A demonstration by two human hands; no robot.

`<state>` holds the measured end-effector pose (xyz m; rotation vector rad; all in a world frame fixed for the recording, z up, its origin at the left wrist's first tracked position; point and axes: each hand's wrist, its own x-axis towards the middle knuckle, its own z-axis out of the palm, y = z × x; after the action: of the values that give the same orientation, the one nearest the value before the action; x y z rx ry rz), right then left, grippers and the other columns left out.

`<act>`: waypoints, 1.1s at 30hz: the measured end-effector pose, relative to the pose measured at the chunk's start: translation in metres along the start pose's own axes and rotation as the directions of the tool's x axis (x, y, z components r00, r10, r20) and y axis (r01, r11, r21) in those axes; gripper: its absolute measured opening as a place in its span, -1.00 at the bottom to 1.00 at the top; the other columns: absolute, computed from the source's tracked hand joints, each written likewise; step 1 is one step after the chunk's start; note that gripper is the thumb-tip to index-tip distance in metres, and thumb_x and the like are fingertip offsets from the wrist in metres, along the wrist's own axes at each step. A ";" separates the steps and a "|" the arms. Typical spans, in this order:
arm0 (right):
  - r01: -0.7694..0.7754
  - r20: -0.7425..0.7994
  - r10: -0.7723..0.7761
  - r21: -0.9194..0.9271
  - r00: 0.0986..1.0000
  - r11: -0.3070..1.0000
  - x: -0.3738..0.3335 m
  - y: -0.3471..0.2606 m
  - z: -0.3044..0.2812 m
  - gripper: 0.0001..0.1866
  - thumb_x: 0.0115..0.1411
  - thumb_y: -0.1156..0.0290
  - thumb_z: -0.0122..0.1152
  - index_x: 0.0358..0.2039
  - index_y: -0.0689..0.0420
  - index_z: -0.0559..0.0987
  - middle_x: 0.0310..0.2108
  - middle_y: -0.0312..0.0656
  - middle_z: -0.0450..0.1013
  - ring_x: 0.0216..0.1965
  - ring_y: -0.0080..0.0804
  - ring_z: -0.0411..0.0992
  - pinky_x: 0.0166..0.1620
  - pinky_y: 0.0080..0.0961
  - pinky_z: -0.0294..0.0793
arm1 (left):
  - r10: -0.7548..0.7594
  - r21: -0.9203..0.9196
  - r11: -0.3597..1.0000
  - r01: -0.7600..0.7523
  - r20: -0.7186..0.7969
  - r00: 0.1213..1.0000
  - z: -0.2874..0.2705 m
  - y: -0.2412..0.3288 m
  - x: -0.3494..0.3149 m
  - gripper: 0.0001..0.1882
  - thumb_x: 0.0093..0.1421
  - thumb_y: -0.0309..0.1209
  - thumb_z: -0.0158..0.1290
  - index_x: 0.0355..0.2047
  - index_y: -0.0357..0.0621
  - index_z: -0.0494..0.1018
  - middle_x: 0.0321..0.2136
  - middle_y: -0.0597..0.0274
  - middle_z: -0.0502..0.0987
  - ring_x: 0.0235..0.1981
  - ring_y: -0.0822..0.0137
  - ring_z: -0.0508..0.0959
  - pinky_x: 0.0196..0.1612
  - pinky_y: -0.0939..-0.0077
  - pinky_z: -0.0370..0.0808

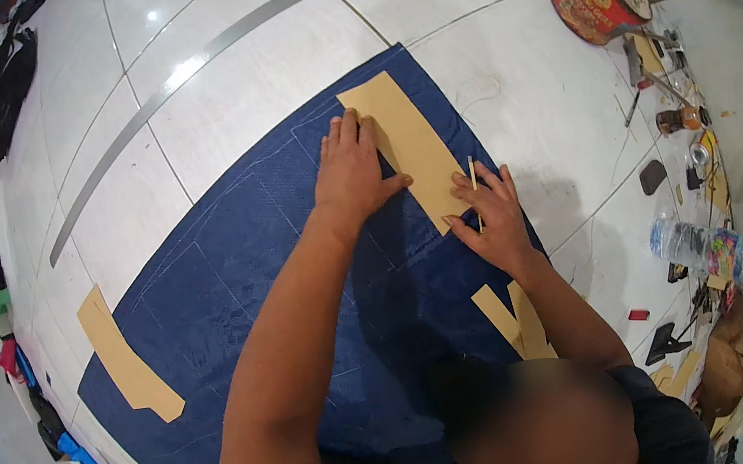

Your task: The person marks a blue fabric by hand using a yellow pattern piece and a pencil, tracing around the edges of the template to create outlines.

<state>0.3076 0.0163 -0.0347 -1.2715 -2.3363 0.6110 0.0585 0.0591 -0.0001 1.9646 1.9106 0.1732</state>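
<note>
Dark navy fabric [305, 299] lies spread on the tiled floor, with thin pale outlines drawn over it. Near its far right corner rests a tan card pattern piece [404, 131]. My left hand [351, 173] lies flat at the piece's left edge, fingers stretched out and thumb on the card. At the lower right edge of the card, my right hand [493, 219] presses with thumb and fingertips. A thin pale pencil-like stick [473, 173] is held between its fingers.
Another tan pattern piece [126, 360] lies at the fabric's left, and narrow card strips [500, 320] lie by my right forearm. A long metal ruler [184, 73] crosses the floor beyond the fabric. To the right stand a red tin [586, 8] and a plastic bottle [706, 249].
</note>
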 end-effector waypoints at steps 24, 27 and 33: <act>-0.024 -0.014 0.035 0.472 0.999 0.881 0.210 -0.036 0.032 -0.71 0.34 0.23 0.20 -0.20 0.23 0.63 -0.30 0.00 0.61 -0.27 -0.09 0.61 -0.19 -0.31 0.56 | -0.026 -0.062 0.998 0.028 0.036 0.999 -0.004 0.005 0.002 0.09 -0.10 -0.04 0.46 0.29 -0.35 0.17 0.31 -0.28 0.16 0.39 -0.22 0.11 0.41 -0.03 0.15; 0.039 -0.047 -0.022 0.398 0.999 0.917 0.213 -0.037 0.036 -0.73 0.33 0.24 0.21 -0.19 0.21 0.62 -0.30 0.00 0.62 -0.26 -0.08 0.62 -0.18 -0.30 0.57 | -0.019 -0.033 0.999 0.020 0.030 0.999 -0.002 0.002 0.002 0.10 -0.10 -0.04 0.46 0.30 -0.36 0.15 0.32 -0.28 0.15 0.39 -0.23 0.12 0.41 -0.04 0.14; 0.063 -0.018 -0.060 0.338 0.998 0.939 0.212 -0.036 0.039 -0.75 0.34 0.26 0.18 -0.15 0.18 0.60 -0.33 0.00 0.61 -0.28 -0.05 0.61 -0.19 -0.28 0.57 | -0.014 -0.055 0.998 0.015 0.018 1.000 -0.001 0.003 0.002 0.14 -0.11 -0.03 0.47 0.32 -0.36 0.11 0.34 -0.28 0.13 0.39 -0.25 0.11 0.40 -0.08 0.13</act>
<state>0.1560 0.1724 -0.0162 -1.0358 -2.1363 0.9382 0.0611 0.0608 0.0014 1.9099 1.8887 0.2019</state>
